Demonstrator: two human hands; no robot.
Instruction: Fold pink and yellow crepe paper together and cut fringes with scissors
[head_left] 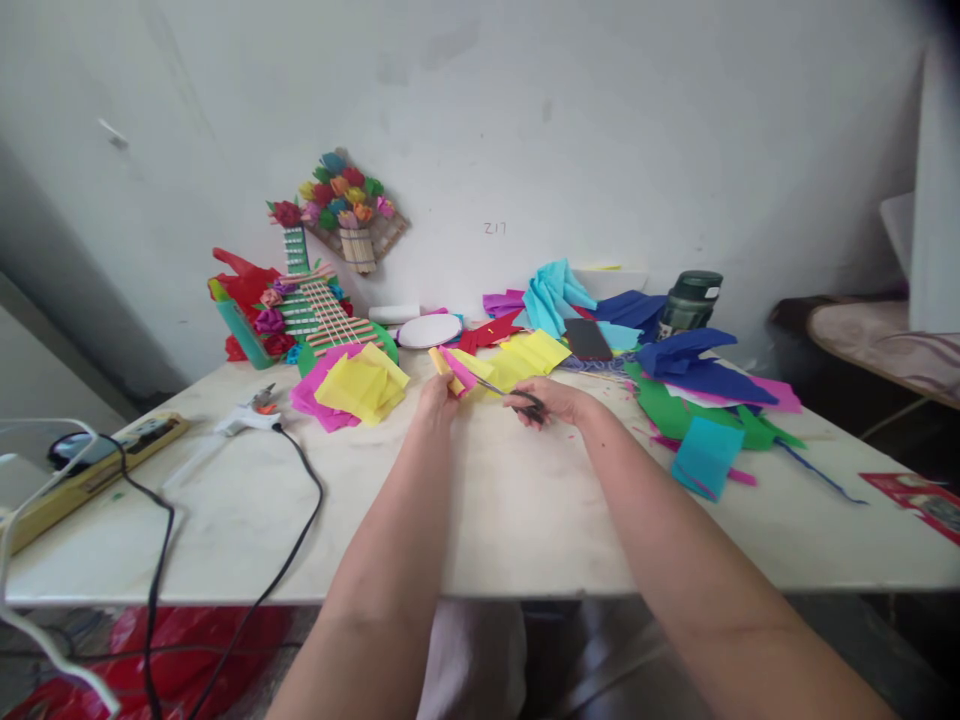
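Observation:
Over the middle of the table [525, 520], my left hand [441, 395] is closed on a folded piece of pink and yellow paper [461, 370]. My right hand [551, 402] grips a pair of scissors [527, 403] by its dark handles. The blades point left and reach the paper's edge; whether they are apart I cannot make out. Behind both hands lie yellow paper sheets [529, 358]. Left of my left hand is a pile of yellow paper [364, 385] over magenta paper [330, 410].
A hot glue gun [251, 415] with a black cord and a power strip [135, 450] lie at left. At the back stand a flower-decorated guitar craft [322, 310] and a dark green bottle [688, 300]. A phone [588, 340] and coloured papers [705, 455] occupy the right side.

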